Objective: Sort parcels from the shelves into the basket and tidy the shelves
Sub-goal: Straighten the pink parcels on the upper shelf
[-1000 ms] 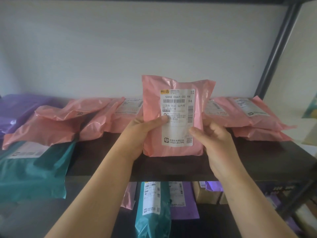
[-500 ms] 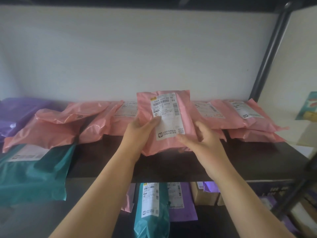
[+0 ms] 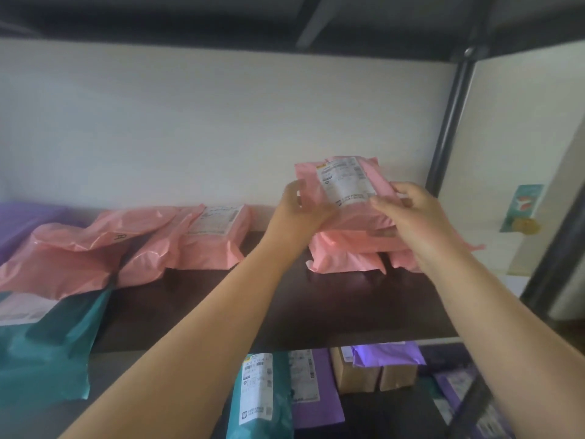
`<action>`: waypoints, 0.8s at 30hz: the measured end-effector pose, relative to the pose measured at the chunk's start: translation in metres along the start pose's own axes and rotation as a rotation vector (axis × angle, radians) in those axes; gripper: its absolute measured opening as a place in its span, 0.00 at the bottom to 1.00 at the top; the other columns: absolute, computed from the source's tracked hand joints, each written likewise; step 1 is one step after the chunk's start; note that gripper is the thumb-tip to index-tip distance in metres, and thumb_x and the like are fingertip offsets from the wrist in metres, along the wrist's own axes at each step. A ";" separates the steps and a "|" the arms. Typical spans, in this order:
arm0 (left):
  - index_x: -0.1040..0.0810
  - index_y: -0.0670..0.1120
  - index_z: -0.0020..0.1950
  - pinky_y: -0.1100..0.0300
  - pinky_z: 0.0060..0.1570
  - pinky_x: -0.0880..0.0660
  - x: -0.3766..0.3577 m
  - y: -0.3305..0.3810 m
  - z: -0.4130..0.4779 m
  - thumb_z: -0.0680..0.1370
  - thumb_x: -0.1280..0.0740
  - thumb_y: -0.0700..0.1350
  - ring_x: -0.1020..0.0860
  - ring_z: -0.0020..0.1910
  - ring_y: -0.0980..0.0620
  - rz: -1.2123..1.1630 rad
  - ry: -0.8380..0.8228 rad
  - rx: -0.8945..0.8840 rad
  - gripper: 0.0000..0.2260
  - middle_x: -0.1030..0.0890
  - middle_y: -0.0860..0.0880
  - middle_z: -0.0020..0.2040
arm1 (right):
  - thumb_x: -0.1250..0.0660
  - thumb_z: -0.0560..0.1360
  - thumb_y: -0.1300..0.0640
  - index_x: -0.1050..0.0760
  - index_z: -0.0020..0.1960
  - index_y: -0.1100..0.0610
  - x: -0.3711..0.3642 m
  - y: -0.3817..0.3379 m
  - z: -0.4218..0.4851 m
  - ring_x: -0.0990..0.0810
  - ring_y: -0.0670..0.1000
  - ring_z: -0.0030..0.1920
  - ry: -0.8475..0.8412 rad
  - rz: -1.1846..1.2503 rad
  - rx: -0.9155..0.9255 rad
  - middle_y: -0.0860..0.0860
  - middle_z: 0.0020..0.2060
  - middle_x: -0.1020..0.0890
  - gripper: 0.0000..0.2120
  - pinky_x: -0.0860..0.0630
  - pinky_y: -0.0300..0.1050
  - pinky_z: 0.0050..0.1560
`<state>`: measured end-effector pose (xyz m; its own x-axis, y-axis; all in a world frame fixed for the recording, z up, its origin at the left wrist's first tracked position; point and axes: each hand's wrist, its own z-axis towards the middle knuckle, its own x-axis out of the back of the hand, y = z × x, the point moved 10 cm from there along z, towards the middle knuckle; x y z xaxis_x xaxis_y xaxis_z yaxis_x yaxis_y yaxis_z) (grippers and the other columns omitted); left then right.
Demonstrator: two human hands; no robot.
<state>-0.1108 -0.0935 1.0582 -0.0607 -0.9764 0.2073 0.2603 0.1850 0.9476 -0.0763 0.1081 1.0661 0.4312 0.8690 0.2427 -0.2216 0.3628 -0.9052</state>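
Your left hand (image 3: 300,210) and right hand (image 3: 411,213) each grip a side edge of the pink parcel (image 3: 348,185), right of centre in the frame, over the stack of pink parcels (image 3: 345,251) on the dark shelf (image 3: 285,305). Its label faces up, and its long axis runs away from you, top edge toward the wall.

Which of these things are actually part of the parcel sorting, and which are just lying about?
Part of the job:
- the pink parcel, held by the left hand and right hand
- the pink stack under it
- the other pink parcels
- the teal parcel
- the shelf

Just there:
- the colourful card off to the right
- the white wall behind
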 end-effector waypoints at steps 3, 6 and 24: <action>0.30 0.43 0.71 0.52 0.62 0.27 -0.037 0.009 0.007 0.77 0.31 0.50 0.24 0.62 0.45 0.399 -0.111 -0.048 0.24 0.24 0.44 0.66 | 0.32 0.79 0.53 0.26 0.66 0.55 0.008 0.001 0.013 0.22 0.37 0.28 -0.036 -0.229 0.037 0.45 0.45 0.21 0.16 0.31 0.27 0.24; 0.30 0.43 0.69 0.54 0.55 0.26 -0.059 0.002 0.016 0.78 0.35 0.54 0.23 0.59 0.42 0.679 -0.159 -0.095 0.24 0.21 0.44 0.61 | 0.35 0.79 0.50 0.22 0.57 0.57 0.012 0.008 0.024 0.19 0.47 0.36 -0.052 -0.522 0.063 0.47 0.40 0.19 0.12 0.24 0.43 0.34; 0.34 0.53 0.75 0.53 0.75 0.47 0.003 -0.002 0.010 0.83 0.43 0.53 0.39 0.75 0.47 0.916 -0.048 -0.234 0.20 0.39 0.49 0.78 | 0.37 0.81 0.55 0.24 0.66 0.54 -0.008 -0.022 0.016 0.22 0.54 0.58 0.011 -0.623 0.219 0.54 0.63 0.25 0.14 0.30 0.41 0.48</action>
<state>-0.1215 -0.0957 1.0599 0.2249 -0.4556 0.8613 0.4129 0.8452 0.3393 -0.0894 0.0985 1.0895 0.5452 0.4711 0.6934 -0.1002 0.8578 -0.5041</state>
